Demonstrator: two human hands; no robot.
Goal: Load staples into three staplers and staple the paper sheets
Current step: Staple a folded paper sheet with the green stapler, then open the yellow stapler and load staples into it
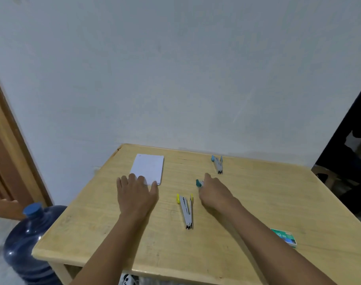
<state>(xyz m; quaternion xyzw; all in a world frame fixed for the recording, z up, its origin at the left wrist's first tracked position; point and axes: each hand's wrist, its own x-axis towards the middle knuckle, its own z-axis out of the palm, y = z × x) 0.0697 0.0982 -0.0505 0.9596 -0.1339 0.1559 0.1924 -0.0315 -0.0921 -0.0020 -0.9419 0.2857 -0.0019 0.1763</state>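
Note:
A small stack of white paper sheets (149,167) lies at the back left of the wooden table (257,202). My left hand (135,194) lies flat, fingertips on the near edge of the stack. A yellow stapler (186,209) lies opened in a V at the middle. A blue stapler (217,164) lies opened near the back. My right hand (213,192) grips a teal stapler (199,183); only its teal end shows past my fingers. A green staple box (285,237) sits by my right forearm.
The table stands against a pale wall. A blue water jug (25,241) stands on the floor by the table's left front corner. A wooden door frame (10,140) is at the far left. Dark furniture (350,151) is at the right.

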